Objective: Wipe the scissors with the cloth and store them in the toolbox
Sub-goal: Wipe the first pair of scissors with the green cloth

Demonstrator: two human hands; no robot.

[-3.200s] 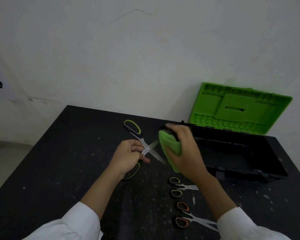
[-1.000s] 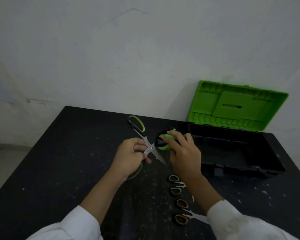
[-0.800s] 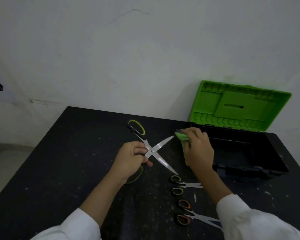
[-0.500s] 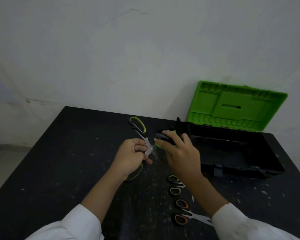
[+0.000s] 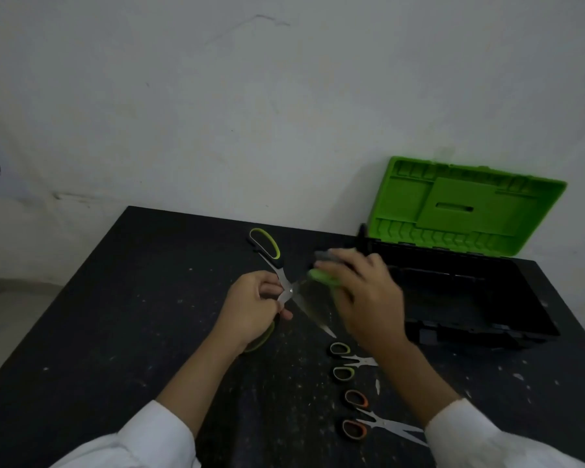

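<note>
Above the table point(image 5: 115, 315), left hand point(image 5: 250, 310) fingers point(image 5: 267, 288) pinch the scissors point(image 5: 288, 292); right hand point(image 5: 368, 305) fingers point(image 5: 340, 262) clutch the cloth point(image 5: 322, 277) beside them.

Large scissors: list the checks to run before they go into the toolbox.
1. Grip: left hand holds the large scissors near the pivot: ok.
2. Wiping: right hand holds the green cloth at the upper blade: ok, though blurred.
3. Blades wiped clean: cannot tell.
4. Blades closed for storing: not ok, the handles are spread wide.
5. Access: lid of the toolbox raised: ok.
6. Others stored: not ok, the green-handled small scissors and orange-handled small scissors lie on the table.
</note>
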